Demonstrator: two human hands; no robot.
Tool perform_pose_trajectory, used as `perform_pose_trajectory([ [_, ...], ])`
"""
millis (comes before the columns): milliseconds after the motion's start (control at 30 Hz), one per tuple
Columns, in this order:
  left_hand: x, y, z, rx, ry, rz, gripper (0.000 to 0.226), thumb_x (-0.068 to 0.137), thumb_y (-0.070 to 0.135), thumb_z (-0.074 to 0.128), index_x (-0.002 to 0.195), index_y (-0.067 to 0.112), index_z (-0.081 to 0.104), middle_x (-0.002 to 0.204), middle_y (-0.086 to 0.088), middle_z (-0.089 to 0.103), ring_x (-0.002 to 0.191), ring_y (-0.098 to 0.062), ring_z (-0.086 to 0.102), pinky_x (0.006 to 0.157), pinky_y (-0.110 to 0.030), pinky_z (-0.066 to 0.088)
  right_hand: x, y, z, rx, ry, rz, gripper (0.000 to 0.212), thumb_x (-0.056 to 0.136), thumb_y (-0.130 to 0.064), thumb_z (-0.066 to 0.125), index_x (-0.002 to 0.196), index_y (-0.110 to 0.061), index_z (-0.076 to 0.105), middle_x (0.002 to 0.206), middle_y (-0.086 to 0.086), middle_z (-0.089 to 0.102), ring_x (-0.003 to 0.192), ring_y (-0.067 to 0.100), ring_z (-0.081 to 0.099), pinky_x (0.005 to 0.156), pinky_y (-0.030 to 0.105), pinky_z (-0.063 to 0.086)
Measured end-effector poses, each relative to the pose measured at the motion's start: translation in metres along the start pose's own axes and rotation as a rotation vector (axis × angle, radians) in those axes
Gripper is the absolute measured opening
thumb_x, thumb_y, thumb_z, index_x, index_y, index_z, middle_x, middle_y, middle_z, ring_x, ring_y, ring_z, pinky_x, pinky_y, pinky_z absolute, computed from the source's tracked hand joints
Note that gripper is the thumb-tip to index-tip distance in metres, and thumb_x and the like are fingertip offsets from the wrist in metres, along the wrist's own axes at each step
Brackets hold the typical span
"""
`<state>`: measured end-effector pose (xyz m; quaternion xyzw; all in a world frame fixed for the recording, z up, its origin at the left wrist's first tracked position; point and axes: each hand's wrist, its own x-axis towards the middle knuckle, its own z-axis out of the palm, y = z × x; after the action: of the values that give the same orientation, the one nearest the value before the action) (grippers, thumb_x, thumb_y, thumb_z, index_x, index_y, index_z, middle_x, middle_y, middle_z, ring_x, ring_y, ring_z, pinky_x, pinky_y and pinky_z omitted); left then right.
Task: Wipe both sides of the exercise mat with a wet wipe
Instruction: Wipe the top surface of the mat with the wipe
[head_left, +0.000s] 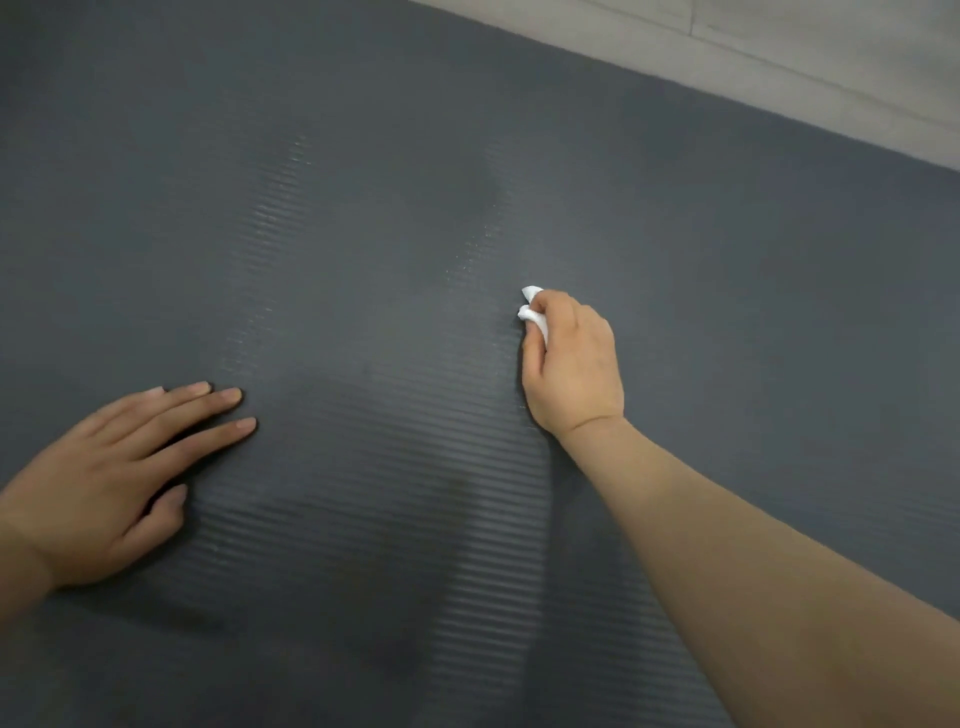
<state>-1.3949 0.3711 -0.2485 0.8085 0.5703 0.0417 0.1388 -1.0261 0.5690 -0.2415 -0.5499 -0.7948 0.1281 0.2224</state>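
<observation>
The right hand (571, 358) grips the wet wipe (535, 312) on the exercise mat (727, 312), the left hand (109, 483) lies flat with released fingers; the upper side looks partly wiped, the other side probably remains.

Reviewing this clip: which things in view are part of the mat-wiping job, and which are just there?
Part of the job:
- exercise mat, dark grey, ribbed, lying flat
- wet wipe, white, bunched
- right hand, gripping the wipe against the mat
- left hand, resting flat on the mat

Just there:
- floor, pale, beyond the mat's far edge
</observation>
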Motion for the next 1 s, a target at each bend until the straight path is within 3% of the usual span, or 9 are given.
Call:
perform_pose_trajectory([
  [133,0.007,0.019,-0.010,0.041,-0.014,-0.078,0.063,0.082,0.027,0.038,0.140,0.009,0.054,0.154,-0.008,0.041,0.140,-0.033,0.041,0.113,-0.056,0.030,0.008,0.003,0.000,-0.024,-0.062,0.012,0.025,0.094,-0.021,0.045,0.113,-0.012,0.059,0.106,0.004,0.067,0.085,0.031,0.059,0.082,0.043,0.044],
  [267,0.006,0.068,-0.009,-0.061,0.178,-0.572,0.064,0.082,0.035,0.038,0.136,0.006,0.054,0.149,-0.006,0.046,0.140,-0.034,0.040,0.116,-0.052,0.027,0.012,0.001,-0.001,-0.025,-0.095,0.005,0.025,0.094,-0.021,0.046,0.113,-0.011,0.060,0.100,0.006,0.068,0.081,0.031,0.058,0.079,0.041,0.043],
  [333,0.043,0.096,-0.006,-0.095,0.260,-0.692,0.067,0.083,0.040,0.039,0.140,0.007,0.048,0.151,-0.011,0.044,0.142,-0.036,0.035,0.116,-0.050,0.024,0.013,0.004,-0.001,-0.030,-0.114,0.006,0.025,0.093,-0.021,0.047,0.112,-0.012,0.060,0.102,0.004,0.068,0.081,0.030,0.058,0.079,0.040,0.042],
  [433,0.131,0.119,-0.005,-0.207,0.259,-0.746,0.070,0.088,0.048,0.032,0.152,0.019,0.035,0.162,-0.004,0.025,0.151,-0.027,0.015,0.122,-0.046,0.010,0.015,0.005,0.000,-0.045,-0.132,-0.011,0.023,0.092,-0.021,0.047,0.110,-0.014,0.060,0.105,0.000,0.067,0.081,0.028,0.058,0.077,0.039,0.040],
  [500,0.173,0.120,-0.002,-0.138,0.201,-0.779,0.070,0.089,0.053,0.025,0.155,0.029,0.028,0.165,0.000,0.016,0.153,-0.021,0.007,0.124,-0.045,0.003,0.016,0.007,0.000,-0.043,-0.138,-0.012,0.023,0.092,-0.020,0.047,0.109,-0.015,0.060,0.103,-0.001,0.067,0.079,0.027,0.058,0.075,0.038,0.041],
  [767,0.186,0.112,0.000,-0.012,0.175,-0.831,0.067,0.087,0.041,0.030,0.153,0.030,0.034,0.163,0.001,0.023,0.152,-0.021,0.015,0.124,-0.045,0.007,0.017,0.005,-0.002,0.033,-0.172,0.028,0.030,0.088,-0.025,0.038,0.106,-0.016,0.060,0.104,-0.004,0.066,0.074,0.022,0.056,0.072,0.036,0.040],
  [1000,0.190,0.109,-0.001,0.025,0.145,-0.802,0.069,0.085,0.039,0.031,0.153,0.026,0.033,0.163,-0.001,0.023,0.152,-0.021,0.014,0.124,-0.043,0.005,0.016,0.002,-0.003,0.079,-0.077,0.101,0.019,0.088,-0.024,0.044,0.104,-0.021,0.054,0.102,-0.007,0.068,0.073,0.019,0.056,0.072,0.032,0.039],
])
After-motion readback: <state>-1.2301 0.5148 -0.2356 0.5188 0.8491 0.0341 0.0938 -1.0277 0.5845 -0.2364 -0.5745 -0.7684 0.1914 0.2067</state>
